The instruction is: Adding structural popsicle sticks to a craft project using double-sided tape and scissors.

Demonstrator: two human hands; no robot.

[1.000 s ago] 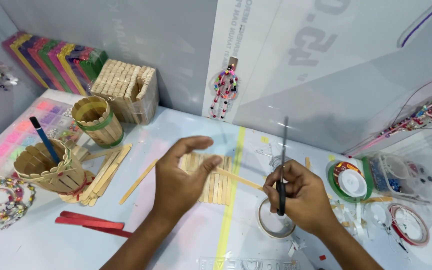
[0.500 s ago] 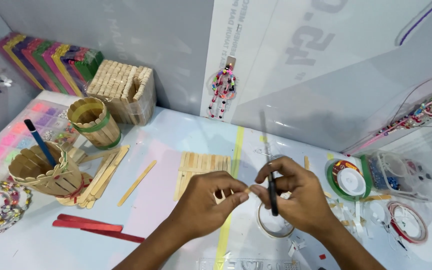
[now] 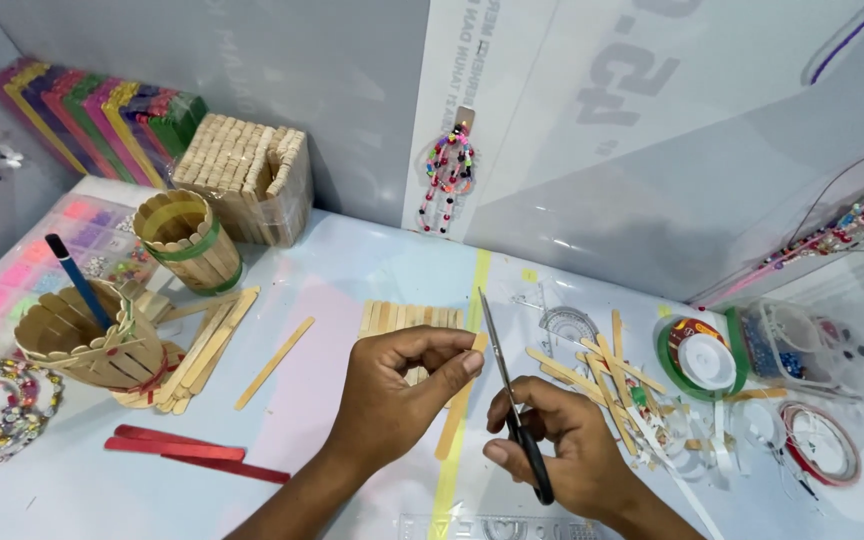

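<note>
We are looking down at a craft table (image 3: 352, 270) where two hands are working close together near its front edge. The left hand (image 3: 392, 395) is closing its thumb and fingers on one plain wooden stick (image 3: 457, 400), which is slanting down toward the yellow tape line (image 3: 477, 275) on the table. The right hand (image 3: 562, 450) is curling shut around the black handles of a pair of scissors (image 3: 507, 385), whose blades are pointing up and away, just beside the held stick; we cannot tell whether the blades are touching it. Behind the left hand, a flat panel of sticks (image 3: 407, 318) is lying on the table. To the right, loose sticks (image 3: 597, 365) are lying crossed over one another, near a green tape roll (image 3: 697, 358) and a clear box of beads (image 3: 802, 350). To the left, we are seeing a stick basket holding a blue pencil (image 3: 72, 280), a round stick cup (image 3: 187, 240) banded in green, more loose sticks beside them, and two red sticks (image 3: 177, 450) lying near the front. A block of bundled sticks (image 3: 242, 180) is standing against the back wall, beside coloured stacks (image 3: 92, 115).
</note>
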